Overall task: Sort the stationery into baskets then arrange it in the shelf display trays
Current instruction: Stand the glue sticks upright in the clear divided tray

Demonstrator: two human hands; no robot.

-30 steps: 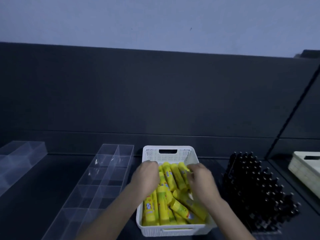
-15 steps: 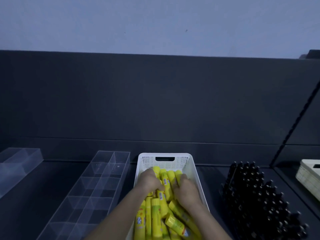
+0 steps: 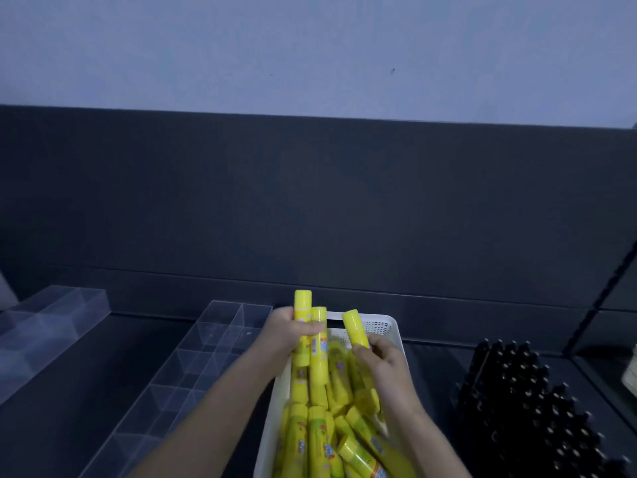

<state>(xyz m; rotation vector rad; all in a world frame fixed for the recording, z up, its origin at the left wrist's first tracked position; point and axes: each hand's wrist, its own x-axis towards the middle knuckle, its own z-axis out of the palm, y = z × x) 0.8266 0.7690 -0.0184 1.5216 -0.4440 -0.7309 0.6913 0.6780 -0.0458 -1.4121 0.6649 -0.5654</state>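
- Left hand (image 3: 293, 334) closed around two yellow plastic glue sticks (image 3: 312, 339), held upright above the white perforated plastic basket (image 3: 386, 327); caps poke out well above the fist.
- Right hand (image 3: 382, 363) pinching a third yellow glue stick (image 3: 355, 327), tilted, cap end up; lower end hidden behind the fingers.
- Rest of the yellow sticks lie loose and crisscrossed in the basket, piled near its walls.
- Clear acrylic divided display tray (image 3: 206, 343) sits just beside the basket on the left, compartments bare. A second clear tray (image 3: 51, 322) lies further left.
- Risk: two smooth tubes in one fist may slide against each other, and one could drop into the pile or onto the dark shelf surface (image 3: 120, 357).
- Risk: tray walls are see-through in dim light; a stick end could catch a divider and land across two compartments.
- Risk: the right forearm passes close to the packed black pens (image 3: 537, 401) on the right; a wide elbow could knock them.
- Risk: a tilted stick set down carelessly may roll.
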